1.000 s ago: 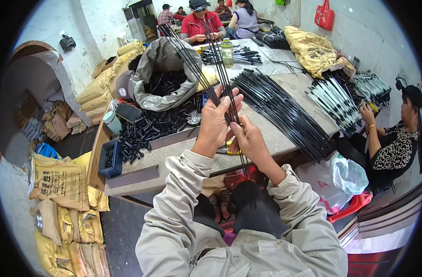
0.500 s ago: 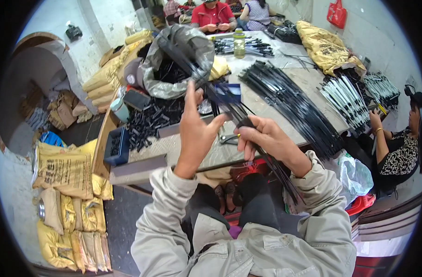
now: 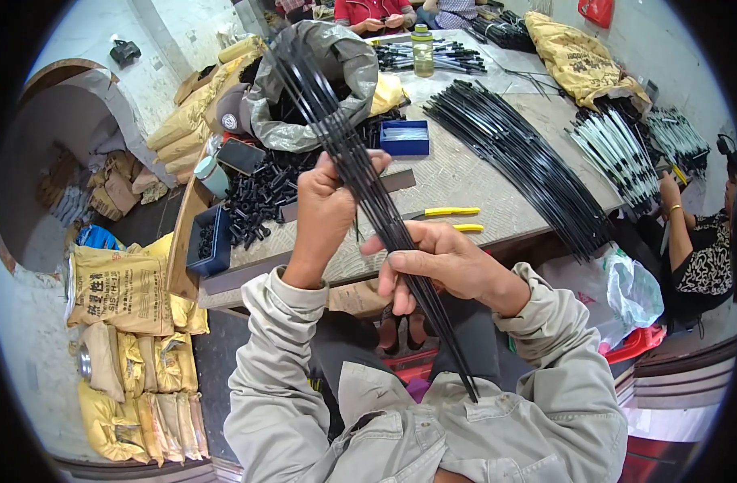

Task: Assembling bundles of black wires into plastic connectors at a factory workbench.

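A bundle of long thin black strips (image 3: 352,157) slants across in front of me, its far end fanned and blurred, its near end over my lap. My left hand (image 3: 327,211) is closed at the bundle's middle, its fingers partly hidden behind the strips. Lower down, my right hand (image 3: 449,266) grips the same bundle, thumb on top and fingers underneath. Beyond my right hand, pliers with yellow handles (image 3: 453,212) lie on the table. A blue box (image 3: 404,148) of pale pieces stands past my left hand.
Many black strips (image 3: 521,161) lie in a wide row on the table (image 3: 473,181). Left are small black parts (image 3: 260,193), a dark blue bin (image 3: 210,241), a grey sack (image 3: 272,129) and a cup (image 3: 213,179). A green bottle (image 3: 422,52) stands behind. People sit across and at right.
My left hand has gone from spread fingers to closed at the bundle. The bundle has swung steeper and its near end now lies further left. The pliers are more exposed; the view has shifted slightly.
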{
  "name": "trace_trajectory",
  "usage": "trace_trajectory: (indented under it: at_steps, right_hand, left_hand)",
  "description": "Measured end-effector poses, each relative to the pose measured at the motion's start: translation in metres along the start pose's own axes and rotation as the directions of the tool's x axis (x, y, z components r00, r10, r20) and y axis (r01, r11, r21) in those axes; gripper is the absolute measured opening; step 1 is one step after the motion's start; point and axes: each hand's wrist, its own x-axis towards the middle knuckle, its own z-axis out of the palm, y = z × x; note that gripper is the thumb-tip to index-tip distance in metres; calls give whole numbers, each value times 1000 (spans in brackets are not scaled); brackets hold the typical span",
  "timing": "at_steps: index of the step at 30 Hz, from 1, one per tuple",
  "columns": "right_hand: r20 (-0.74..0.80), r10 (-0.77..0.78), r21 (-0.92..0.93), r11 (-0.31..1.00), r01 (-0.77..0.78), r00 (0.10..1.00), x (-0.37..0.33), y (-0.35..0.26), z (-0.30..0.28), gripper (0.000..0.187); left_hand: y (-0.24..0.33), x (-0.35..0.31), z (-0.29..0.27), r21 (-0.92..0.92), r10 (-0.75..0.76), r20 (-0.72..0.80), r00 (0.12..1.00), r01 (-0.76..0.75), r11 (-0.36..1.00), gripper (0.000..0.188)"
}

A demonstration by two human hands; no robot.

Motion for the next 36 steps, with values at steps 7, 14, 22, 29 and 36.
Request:
trace_trajectory:
  at_steps: [7, 14, 22, 29, 36]
  right_hand:
    - [100, -10, 62, 998, 4, 995, 19, 7, -5, 32]
    - [116, -22, 89, 996, 11, 993, 40, 9, -7, 31]
    - [116, -21, 129, 992, 6, 993, 60, 20, -23, 33]
    - [98, 15, 110, 994, -26, 995, 56, 20, -21, 33]
    - [140, 33, 89, 995, -46, 990, 50, 14, -8, 32]
  left_hand:
    - [3, 8, -25, 303, 20, -20, 1000, -13, 953, 20]
    - [-4, 11, -38, 368, 159, -127, 979, -102, 924, 25]
    - [-8, 15, -49, 546, 112, -26, 993, -80, 834, 17]
    - [-2, 9, -64, 704, 88, 95, 992, -129, 699, 15]
    - [-9, 2, -46, 245, -59, 9, 998, 55, 968, 24]
